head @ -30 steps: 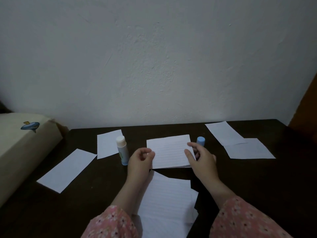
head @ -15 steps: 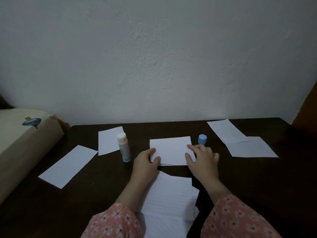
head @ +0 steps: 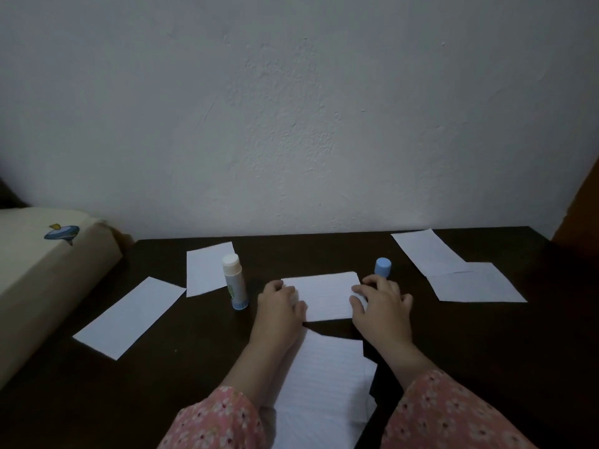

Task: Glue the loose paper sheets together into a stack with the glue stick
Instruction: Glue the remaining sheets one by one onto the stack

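A small lined paper sheet (head: pixel 324 294) lies flat on the dark table (head: pixel 486 345) in front of me. My left hand (head: pixel 278 306) presses on its left edge and my right hand (head: pixel 381 301) presses on its right edge, fingers lying on the paper. An uncapped glue stick (head: pixel 235 281) stands upright left of my left hand. Its blue cap (head: pixel 383 266) stands just beyond my right hand. Larger lined sheets (head: pixel 327 384) lie between my forearms near the table's front.
Loose white sheets lie around: one at the left (head: pixel 129 315), one behind the glue stick (head: pixel 204 268), two overlapping at the right (head: pixel 466 280). A beige cushion-like object (head: pixel 39 273) borders the table's left side. A white wall rises behind.
The small sheet, held slightly raised a second ago, now lies flat on the table. Both hands have come down onto its side edges and press it.
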A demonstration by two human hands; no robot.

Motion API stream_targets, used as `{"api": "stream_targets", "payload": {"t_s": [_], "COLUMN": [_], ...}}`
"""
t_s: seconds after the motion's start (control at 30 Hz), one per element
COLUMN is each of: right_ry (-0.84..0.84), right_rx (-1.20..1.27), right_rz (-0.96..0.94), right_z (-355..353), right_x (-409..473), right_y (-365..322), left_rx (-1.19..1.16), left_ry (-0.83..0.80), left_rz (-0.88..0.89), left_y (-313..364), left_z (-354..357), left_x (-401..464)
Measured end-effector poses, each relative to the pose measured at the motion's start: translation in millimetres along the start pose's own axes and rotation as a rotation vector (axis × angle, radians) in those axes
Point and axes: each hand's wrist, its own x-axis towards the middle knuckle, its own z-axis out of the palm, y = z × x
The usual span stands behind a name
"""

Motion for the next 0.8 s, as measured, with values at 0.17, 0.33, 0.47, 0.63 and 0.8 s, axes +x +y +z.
{"api": "stream_targets", "payload": {"t_s": [0.17, 0.33, 0.47, 0.63, 0.8], "right_ry": [0.050, -0.264, -0.425, -0.418, -0.397], "right_rx": [0.022, -0.050, -0.133, -0.154, -0.138], "right_rz": [-0.037, -0.331, -0.280, -0.279, -0.248], "right_z": [-4.7, -6.8, 5.1, 5.6, 6.7], "right_x": [4.1, 19.4, 20.0, 18.2, 15.6], "right_y": [-5.8, -22.5, -20.1, -19.7, -22.1], "left_rx": [0.043, 0.263, 0.491, 0.474, 0.373], "left_ry": [0.137, -0.084, -0.214, -0.222, -0.123], "left_rz": [0.210, 0.179, 0.255, 0.278, 0.246], "left_y": [29.0, 39.0, 20.9, 14.1, 9.0], "left_z": [-23.4, 1.6, 20.6, 27.4, 29.8], "left_x": [3.3, 22.0, 27.0, 26.3, 21.1]}}
